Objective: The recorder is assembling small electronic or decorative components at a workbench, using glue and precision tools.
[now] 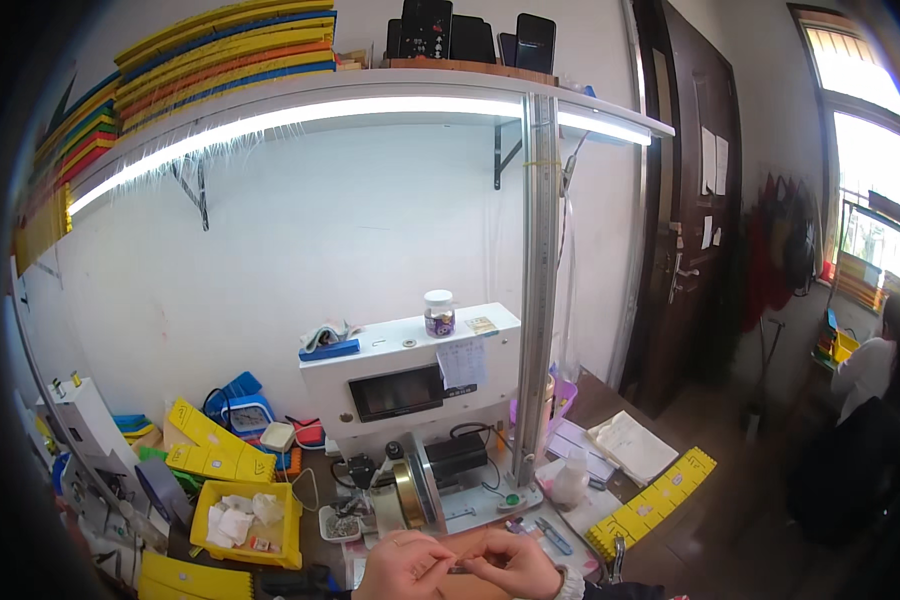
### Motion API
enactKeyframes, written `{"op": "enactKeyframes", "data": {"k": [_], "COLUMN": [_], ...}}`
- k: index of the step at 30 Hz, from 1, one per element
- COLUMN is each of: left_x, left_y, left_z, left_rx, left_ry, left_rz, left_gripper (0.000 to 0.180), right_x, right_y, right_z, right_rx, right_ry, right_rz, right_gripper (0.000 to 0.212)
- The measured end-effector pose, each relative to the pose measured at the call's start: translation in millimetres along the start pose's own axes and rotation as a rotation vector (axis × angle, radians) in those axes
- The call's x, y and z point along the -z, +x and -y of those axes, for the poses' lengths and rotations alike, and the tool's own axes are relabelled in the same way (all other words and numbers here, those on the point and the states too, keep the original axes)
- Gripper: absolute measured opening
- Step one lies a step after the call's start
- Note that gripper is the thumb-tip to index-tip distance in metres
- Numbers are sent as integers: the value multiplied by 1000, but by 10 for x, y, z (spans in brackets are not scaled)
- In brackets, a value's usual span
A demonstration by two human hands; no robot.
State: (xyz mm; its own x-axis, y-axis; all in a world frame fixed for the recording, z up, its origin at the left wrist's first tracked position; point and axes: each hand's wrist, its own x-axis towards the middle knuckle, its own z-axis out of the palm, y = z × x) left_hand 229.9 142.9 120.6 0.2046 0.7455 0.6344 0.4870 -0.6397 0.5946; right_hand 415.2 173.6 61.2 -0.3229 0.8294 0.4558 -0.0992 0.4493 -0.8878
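Note:
My left hand (pixel 398 566) and my right hand (pixel 515 563) meet at the lower middle, just in front of a small bench machine. Thumb and fingers of both are pinched together, tip to tip. Whatever sits between the fingertips is too small to name. Beyond them is the machine's brass-coloured wheel (pixel 408 493), with a black motor (pixel 456 455) to its right. A small white dish (pixel 341 523) of tiny metal pieces stands left of the wheel. Close to my right hand, a blue-grey hand tool (pixel 553 537) lies on the bench.
A yellow bin (pixel 292 545) holding white bags stands at left, near yellow strips (pixel 220 461). The white machine housing (pixel 410 350) carries a jar (pixel 439 313). A metal post (pixel 538 300) rises at right, past it an open notebook (pixel 633 446) and another yellow strip (pixel 652 503). A person (pixel 880 365) sits far right.

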Motion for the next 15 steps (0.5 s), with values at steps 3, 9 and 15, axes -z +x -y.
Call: {"op": "enactKeyframes", "data": {"k": [3,9,15], "left_x": [38,77,34], "left_y": [-16,-72,-204], "left_z": [10,10,38], "left_rx": [-12,-50,-27], "left_ry": [29,92,79], "left_rz": [12,8,-40], "left_gripper": [7,6,8], "right_x": [-53,-39,-89], "right_y": [19,6,-89], "right_z": [-1,61,232], "right_rx": [-36,17,61], "right_ry": [37,-87,-257], "right_rz": [-7,30,-19], "right_gripper": [12,13,10]}}
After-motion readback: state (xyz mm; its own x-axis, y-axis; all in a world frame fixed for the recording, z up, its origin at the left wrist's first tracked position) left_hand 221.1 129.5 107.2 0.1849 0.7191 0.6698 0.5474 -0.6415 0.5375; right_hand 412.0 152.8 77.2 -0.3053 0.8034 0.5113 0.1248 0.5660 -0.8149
